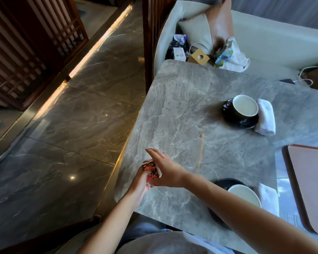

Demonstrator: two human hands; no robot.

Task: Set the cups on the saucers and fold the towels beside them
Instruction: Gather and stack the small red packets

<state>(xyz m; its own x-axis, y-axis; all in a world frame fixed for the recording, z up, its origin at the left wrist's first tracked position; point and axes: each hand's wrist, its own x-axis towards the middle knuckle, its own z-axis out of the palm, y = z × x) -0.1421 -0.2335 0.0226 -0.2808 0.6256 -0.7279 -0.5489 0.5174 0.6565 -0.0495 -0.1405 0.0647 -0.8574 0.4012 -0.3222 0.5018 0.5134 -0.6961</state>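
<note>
grey shirt (pixel 173 242), bottom edge, worn by the person, both bare forearms reaching out over it. left hand (pixel 140 182): at the near-left edge of the table (pixel 182 107), fingers curled round a red item (pixel 151 170), flat, red-and-black patterned, white-edged; what it is cannot be told. right hand (pixel 165 171): crossed over from the right, fingers straight and slightly spread, palm down against the right side of the red item, gripping nothing. near cup (pixel 244 196): pale inside, seated on a black near saucer (pixel 226 182), partly hidden by the right forearm. near towel (pixel 268 198): white, just right of the near saucer; its fold is hard to make out. far cup (pixel 245 107): dark outside, pale inside, upright on a black far saucer (pixel 246 123), mid-table right. far towel (pixel 265 117): white, folded into a narrow oblong, touching the right rim of the far saucer. tray (pixel 310 186): brown, right edge of the table. bench (pixel 264 33): pale, beyond the table, bearing a cushion (pixel 209 28), a wooden box (pixel 198 56) and a printed bag (pixel 229 54). floor (pixel 72 125): dark veined stone, left.
</note>
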